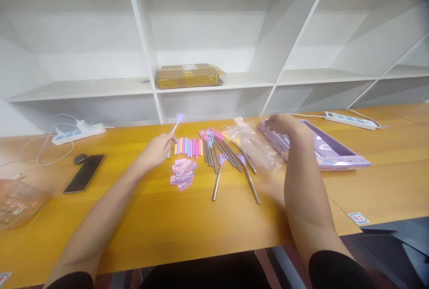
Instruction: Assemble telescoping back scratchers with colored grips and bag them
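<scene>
My left hand (157,150) is closed around a back scratcher, whose purple hand-shaped head (180,118) points up and away from me. Just right of it lies a row of short pastel sticks (188,148), with a pile of small pink-purple printed packets (182,174) nearer to me. Several metal-handled back scratchers (214,146) with coloured heads are bunched at the centre, and two (218,182) lie apart in front. My right hand (283,124) is over the left edge of a purple tray-like box (342,152); its fingertips are blurred and partly hidden.
Clear plastic bags (259,148) are heaped left of the box. A phone (84,173) and a black earbud-like case (80,159) lie at left, near a power strip (78,133). Another power strip (351,120) is at right. A taped carton (188,76) rests on the shelf.
</scene>
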Demonstrator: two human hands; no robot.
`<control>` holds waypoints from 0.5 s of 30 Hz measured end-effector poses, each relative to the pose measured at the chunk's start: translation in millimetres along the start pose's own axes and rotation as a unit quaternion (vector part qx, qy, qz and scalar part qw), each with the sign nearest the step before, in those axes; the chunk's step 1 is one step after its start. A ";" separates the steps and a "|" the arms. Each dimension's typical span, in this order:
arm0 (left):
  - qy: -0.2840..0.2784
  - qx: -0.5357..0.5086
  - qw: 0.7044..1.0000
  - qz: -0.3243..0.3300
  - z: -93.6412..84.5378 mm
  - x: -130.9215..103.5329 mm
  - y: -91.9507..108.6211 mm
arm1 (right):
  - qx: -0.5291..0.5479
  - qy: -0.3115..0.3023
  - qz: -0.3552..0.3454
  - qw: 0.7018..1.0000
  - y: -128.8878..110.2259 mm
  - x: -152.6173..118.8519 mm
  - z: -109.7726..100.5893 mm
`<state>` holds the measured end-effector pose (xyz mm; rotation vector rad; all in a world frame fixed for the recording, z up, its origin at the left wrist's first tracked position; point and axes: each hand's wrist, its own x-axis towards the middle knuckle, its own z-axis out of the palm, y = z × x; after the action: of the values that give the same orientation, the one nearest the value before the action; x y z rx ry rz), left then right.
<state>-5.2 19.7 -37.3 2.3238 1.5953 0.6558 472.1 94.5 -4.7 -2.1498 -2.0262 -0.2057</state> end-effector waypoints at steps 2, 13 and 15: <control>0.012 -0.026 1.000 -0.009 4.1 -0.2 6.2 | 0.012 0.016 0.008 1.000 -10.2 -7.1 -14.1; 0.017 -0.105 0.993 0.043 32.1 -12.1 44.7 | 0.551 -0.020 -0.291 0.782 -141.6 -64.3 -28.7; -0.005 -0.116 0.992 0.051 28.4 -16.8 50.4 | 0.575 -0.064 -0.300 0.759 -150.1 -71.6 -27.9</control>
<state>45.0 -13.2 -43.4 2.2430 1.3256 0.8055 318.6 26.8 12.0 -0.7448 -1.9539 0.8994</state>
